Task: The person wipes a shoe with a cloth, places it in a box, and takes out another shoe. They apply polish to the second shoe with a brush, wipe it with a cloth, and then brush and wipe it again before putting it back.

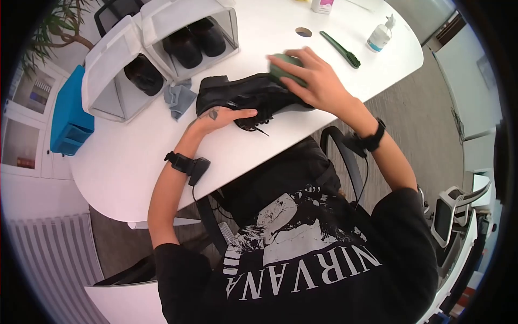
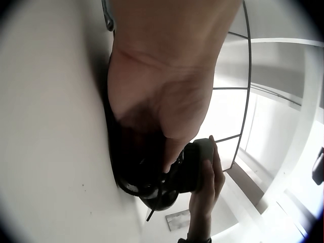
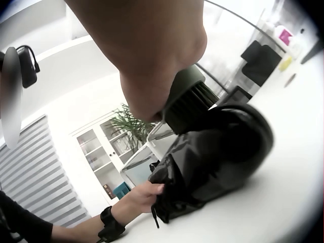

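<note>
A black lace-up shoe lies on its side on the white table, its heel to the left and its laces towards the person. My left hand grips the shoe near its opening, thumb over the lace area; its other fingers are hidden. In my right hand is a green brush, held from above at the toe end. The right wrist view shows the brush's dark bristles right at the upper side of the shoe.
Left of the shoe lies a grey-blue cloth. Two clear-fronted shoe boxes behind it hold black shoes. A green long-handled brush and a pump bottle stand farther right. A blue box is at the left edge.
</note>
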The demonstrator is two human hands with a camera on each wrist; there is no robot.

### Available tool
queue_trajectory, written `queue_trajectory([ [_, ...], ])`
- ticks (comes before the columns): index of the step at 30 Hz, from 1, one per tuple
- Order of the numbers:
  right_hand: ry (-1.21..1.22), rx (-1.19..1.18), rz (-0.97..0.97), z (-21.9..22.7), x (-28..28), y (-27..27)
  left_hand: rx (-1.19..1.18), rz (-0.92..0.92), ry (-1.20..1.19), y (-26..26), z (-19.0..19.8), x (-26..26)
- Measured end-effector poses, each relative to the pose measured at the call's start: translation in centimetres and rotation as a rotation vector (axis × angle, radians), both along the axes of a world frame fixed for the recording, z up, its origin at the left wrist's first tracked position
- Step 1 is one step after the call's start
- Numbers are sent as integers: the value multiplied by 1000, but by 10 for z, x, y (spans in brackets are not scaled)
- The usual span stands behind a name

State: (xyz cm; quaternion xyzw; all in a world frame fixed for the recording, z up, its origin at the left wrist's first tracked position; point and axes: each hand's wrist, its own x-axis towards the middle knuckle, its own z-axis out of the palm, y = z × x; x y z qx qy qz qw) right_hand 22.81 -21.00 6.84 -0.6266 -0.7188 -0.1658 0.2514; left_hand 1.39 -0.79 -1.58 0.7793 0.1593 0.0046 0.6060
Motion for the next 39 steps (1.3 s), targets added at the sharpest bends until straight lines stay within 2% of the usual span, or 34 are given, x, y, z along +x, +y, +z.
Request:
queue_trajectory([
  [1, 45, -3, -51, -7, 4, -21, 28, -1, -57, -1, -1, -1],
  [4, 128, -64, -166, -18, 6, -70, 50, -4, 16, 2, -10, 1],
  [8, 133, -22, -207, -26, 0, -72, 22, 9, 22, 2, -8, 1],
  [11, 128, 25, -154, -17, -3, -40, -41, 25, 5, 1, 1, 0],
  [14, 27, 63, -13, -8, -2, 6, -111, 18, -45, 6, -10, 0],
  [16, 57, -36, 18, -1, -2, 34, -89, 13, -120, 6, -15, 1],
  [18, 70, -93, 40, 1, -4, 49, -51, 37, -58, 1, -1, 0],
  [20, 45, -126, 41, 1, -7, 54, -8, 47, -70, -3, 1, -1],
  [23, 4, -22, 87, 6, -14, 26, -7, -10, -83, 1, -6, 3],
  [25, -68, -91, 86, 7, -22, 2, 52, 8, -99, -1, -3, 0],
  [28, -147, -171, 155, 7, -40, 2, 57, -35, -156, 1, 5, -4],
  [29, -162, -197, 181, 6, -45, 5, 56, -24, -73, 2, 4, -4],
  [32, -117, -188, 283, -6, -57, 44, 203, -63, -94, 9, -4, -4],
  [33, 11, -208, 295, -6, -61, 56, 168, -79, 72, 5, 7, -6],
  [37, -9, -115, 321, -11, -75, 93, 158, -83, -161, 11, -23, -2],
  [39, -61, -106, 348, -8, -91, 108, 206, -68, -189, 14, -25, -1],
])
